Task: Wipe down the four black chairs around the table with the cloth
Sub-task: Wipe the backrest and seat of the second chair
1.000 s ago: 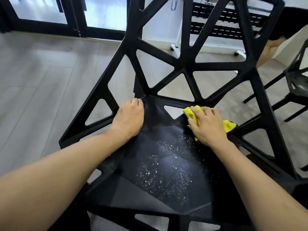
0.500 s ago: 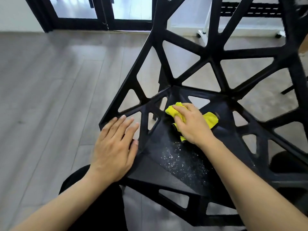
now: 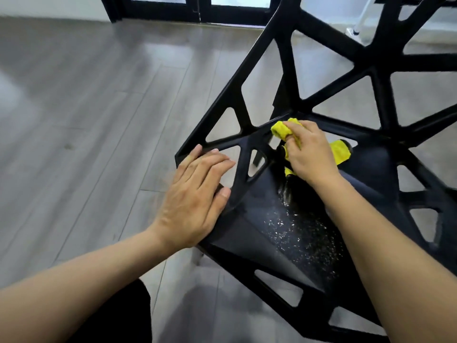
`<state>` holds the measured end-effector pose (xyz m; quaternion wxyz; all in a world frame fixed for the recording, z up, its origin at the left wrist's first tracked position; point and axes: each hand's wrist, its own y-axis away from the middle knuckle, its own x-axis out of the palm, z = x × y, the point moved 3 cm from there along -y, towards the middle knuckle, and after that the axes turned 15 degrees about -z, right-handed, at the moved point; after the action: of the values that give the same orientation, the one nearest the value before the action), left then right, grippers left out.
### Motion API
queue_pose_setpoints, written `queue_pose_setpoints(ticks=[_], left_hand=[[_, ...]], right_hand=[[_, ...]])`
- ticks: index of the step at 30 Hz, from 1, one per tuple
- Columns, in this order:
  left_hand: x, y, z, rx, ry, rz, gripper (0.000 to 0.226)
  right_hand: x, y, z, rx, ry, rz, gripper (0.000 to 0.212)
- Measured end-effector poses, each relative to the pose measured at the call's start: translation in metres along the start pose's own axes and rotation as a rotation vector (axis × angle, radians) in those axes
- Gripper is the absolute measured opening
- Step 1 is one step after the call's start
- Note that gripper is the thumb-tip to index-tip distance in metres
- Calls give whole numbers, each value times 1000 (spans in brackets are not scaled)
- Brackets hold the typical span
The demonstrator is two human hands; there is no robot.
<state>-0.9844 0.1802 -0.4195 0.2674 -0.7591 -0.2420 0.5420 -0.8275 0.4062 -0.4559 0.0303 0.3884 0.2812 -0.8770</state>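
A: Where is the chair?

B: The black chair [image 3: 321, 219] fills the right half of the frame, its open triangular frame rising toward the upper right. White specks are scattered over the seat at lower centre.

A: And the cloth?

B: The yellow cloth [image 3: 340, 152] lies bunched on the back part of the seat, just right of centre, under the right hand [image 3: 310, 154]. That hand's fingers curl round the cloth and press it against the seat.

A: What about the other hand?

B: The left hand [image 3: 195, 194] lies flat on the seat's left edge, at centre-left, with fingers straight and close together, holding nothing.

A: Any brand, label or writing?

B: None that can be read on chair or cloth.

A: The surroundings?

B: A grey wooden floor [image 3: 86, 107] spreads across the left, and a dark door frame [image 3: 197, 13] runs along the top edge.
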Motion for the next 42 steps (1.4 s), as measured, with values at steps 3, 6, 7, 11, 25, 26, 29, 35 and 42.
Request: queue_pose_setpoints(ticks=[3,6,7,11,25,26,29,35,42], left_hand=[[-13,-7,7,-148,163,-58,38],[-15,-37,51,-355,107,-162,42],[-12,-49,67,-461,162,-111,41],[3,-55,87,-604,434,86,40],[5,-53,85,-531,407,-21,27],[3,-54,84,-510,351,-57,27],[-9,-57,64,-334,133,-216,31],[16,-32,3,223,48,31,32],[17,-25,0,112,-26,-7,19]], right_hand=[[0,2,5,19,19,21,39],[-2,0,6,40,26,22,38],[-2,1,8,62,24,18,37],[-1,27,48,168,-17,28,35],[18,124,203,126,-39,-199,41],[14,127,201,117,-5,-180,41],[-12,143,177,66,155,-163,41],[-103,169,74,324,538,-151,25],[-153,136,-14,354,572,-14,35]])
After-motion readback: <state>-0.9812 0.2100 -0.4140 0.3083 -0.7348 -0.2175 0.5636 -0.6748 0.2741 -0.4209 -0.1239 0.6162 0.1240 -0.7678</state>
